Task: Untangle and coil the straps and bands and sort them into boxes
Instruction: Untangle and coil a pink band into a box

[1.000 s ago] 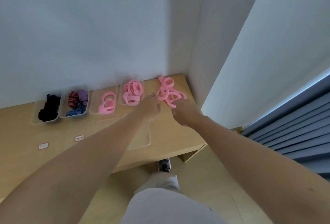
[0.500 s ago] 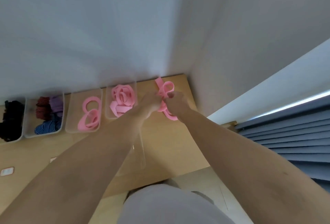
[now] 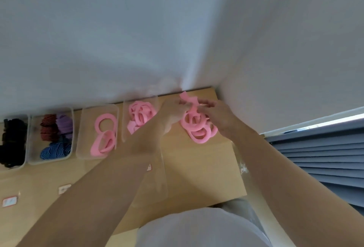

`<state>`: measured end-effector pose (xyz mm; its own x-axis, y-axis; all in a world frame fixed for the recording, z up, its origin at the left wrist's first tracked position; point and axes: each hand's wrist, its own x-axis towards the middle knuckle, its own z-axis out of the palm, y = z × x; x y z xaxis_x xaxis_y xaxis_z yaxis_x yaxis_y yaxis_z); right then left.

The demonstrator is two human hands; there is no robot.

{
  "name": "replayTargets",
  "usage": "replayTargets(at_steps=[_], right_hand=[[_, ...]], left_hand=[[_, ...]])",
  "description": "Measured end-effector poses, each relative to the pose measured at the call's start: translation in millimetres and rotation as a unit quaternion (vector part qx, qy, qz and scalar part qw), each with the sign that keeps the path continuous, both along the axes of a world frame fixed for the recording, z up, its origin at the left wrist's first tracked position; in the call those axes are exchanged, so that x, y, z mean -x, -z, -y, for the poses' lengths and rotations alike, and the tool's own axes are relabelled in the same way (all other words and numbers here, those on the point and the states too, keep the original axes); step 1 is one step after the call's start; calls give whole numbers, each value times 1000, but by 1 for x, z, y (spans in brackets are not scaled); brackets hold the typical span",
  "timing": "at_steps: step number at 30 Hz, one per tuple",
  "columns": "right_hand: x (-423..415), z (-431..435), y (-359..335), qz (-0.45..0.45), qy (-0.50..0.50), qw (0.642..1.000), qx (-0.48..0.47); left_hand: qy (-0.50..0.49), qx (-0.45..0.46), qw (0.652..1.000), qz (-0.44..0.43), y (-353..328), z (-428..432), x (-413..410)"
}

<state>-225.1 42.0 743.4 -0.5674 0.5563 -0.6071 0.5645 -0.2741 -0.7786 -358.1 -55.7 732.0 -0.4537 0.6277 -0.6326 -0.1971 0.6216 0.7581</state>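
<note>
Pinching the top strand of the pink band tangle [image 3: 197,130], left hand [image 3: 173,109] and right hand [image 3: 219,117] both have fingers curled on it, right beside a clear box [image 3: 124,126].

- table [image 3: 197,168] set into the wall corner
- along back wall, left to right: first box [image 3: 27,138], second box [image 3: 73,128], third box [image 3: 79,134], fourth box [image 3: 124,120]; bands in each
- tangle of bands [image 3: 197,134] loose on table, right of fourth box, by corner
- tray [image 3: 162,183] in front of fourth box
- labels [image 3: 64,188] on table, front left
</note>
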Motion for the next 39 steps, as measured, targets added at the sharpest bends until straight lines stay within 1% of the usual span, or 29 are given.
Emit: replayTargets(at_steps=[2, 4, 6, 8, 11, 14, 16, 19, 21, 24, 26, 30, 34, 39], right_hand=[[-5, -3, -6, -35, -15, 999, 25], [-8, -4, -15, -67, -9, 997, 38], [-10, -2, -26, -99, -6, 994, 44], [-12, -1, -32, -125, -19, 992, 26], [-14, 1, -40, -130, -28, 991, -23], [-16, 6, -45, -124, 7, 990, -67], [-17, 10, -48, -114, 29, 986, -121], [-20, 12, -52, -86, 21, 975, -206], [-23, 10, -58, -81, 13, 971, -224], [-28, 8, -68, -129, 12, 970, -207], [-31, 6, -74, -152, 13, 968, -201], [-37, 6, -87, -176, 20, 961, -211], [-44, 5, -100, -206, 22, 959, -193], [-54, 0, -126, -252, 2, 950, -186]], left_hand=[[0, -46, 999, 7, -7, 7, 1], [0, -87, 996, 8, -17, 12, 2], [19, -124, 992, -19, -26, 17, 1], [30, -158, 986, -50, -33, 22, 1], [14, -177, 982, -69, -41, 28, 0], [7, -192, 977, -97, -48, 31, -5], [-3, -202, 972, -118, -51, 31, -9], [-9, -207, 968, -141, -54, 30, -13], [-8, -208, 965, -157, -57, 28, -16], [-7, -218, 951, -217, -66, 24, -23], [-6, -225, 944, -243, -72, 23, -26], [-14, -235, 938, -255, -87, 23, -37], [-39, -235, 930, -281, -106, 22, -49], [-74, -257, 924, -273, -137, 27, -66]])
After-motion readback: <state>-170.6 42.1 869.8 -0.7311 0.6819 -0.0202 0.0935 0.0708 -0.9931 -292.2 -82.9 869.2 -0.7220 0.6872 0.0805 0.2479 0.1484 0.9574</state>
